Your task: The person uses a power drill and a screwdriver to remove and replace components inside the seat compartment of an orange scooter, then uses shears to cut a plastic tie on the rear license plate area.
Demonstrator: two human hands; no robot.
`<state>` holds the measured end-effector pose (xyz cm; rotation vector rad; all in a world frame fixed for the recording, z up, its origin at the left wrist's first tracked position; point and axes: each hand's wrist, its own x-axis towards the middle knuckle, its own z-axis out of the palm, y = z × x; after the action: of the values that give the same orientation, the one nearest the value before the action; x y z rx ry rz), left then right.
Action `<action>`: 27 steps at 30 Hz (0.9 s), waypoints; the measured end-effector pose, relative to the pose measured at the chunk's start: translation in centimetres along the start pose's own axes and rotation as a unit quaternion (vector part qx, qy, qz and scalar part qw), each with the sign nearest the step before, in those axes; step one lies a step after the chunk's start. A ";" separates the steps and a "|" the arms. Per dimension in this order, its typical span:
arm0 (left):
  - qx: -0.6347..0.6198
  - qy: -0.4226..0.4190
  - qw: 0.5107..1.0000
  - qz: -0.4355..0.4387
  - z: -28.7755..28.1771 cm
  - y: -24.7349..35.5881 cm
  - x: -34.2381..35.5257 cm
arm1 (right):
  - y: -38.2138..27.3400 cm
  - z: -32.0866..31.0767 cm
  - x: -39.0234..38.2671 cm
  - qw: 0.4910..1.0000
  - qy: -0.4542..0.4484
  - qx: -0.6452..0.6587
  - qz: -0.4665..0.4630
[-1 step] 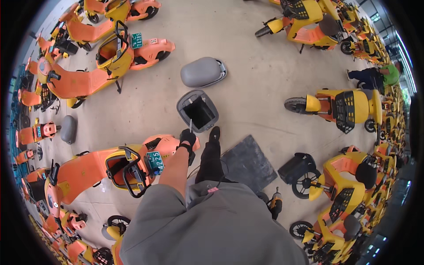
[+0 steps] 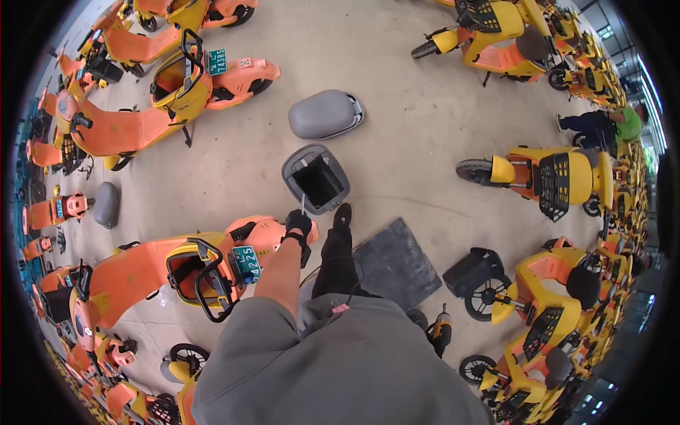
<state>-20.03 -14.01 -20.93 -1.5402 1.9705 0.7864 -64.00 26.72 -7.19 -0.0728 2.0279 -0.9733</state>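
My left hand [image 2: 298,222], in a dark glove, is closed round a tool whose thin metal shaft [image 2: 304,202] sticks out like a screwdriver's. Its tip lies over the near rim of an open grey bin-shaped box [image 2: 289,173], dark inside, on the floor. Just beyond the box lies a grey padded scooter seat [image 2: 316,115]. Left of my hand stands an orange and yellow scooter [image 2: 134,273] with an open compartment behind its black rail. My right hand does not show. A yellow and black power drill [image 2: 442,331] is low on the right, partly behind my shirt.
A dark flat mat [image 2: 400,262] and a black box [image 2: 473,273] lie to the right. Yellow scooters [image 2: 567,177] line the right side, orange ones [image 2: 127,127] the left. Another grey seat [image 2: 107,205] lies far left. A person in green [image 2: 627,123] is at the far right.
The whole view has shifted slightly. My left hand keeps its hold on the tool at the box's near rim, and nothing else visibly differs.
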 end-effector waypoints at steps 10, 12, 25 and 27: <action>-0.357 0.110 0.879 -0.296 -2.1 -3.9 8.9 | -14.4 3.3 -1.5 0.885 0.060 -0.433 -0.159; -0.352 0.124 0.876 -0.305 -3.4 -5.2 11.3 | -19.4 7.4 -2.1 0.841 0.052 -0.508 -0.180; -0.300 0.072 0.940 -0.144 -2.1 -10.5 28.0 | -22.9 15.1 1.1 0.801 -0.091 -0.577 -0.134; -0.215 0.167 0.958 -0.088 1.0 -13.2 28.9 | -22.2 15.5 1.3 0.816 -0.095 -0.551 -0.147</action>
<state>-13.57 -35.28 -43.67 -2.1953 1.9336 0.9765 -59.97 1.39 1.52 -1.0803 2.1523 0.1782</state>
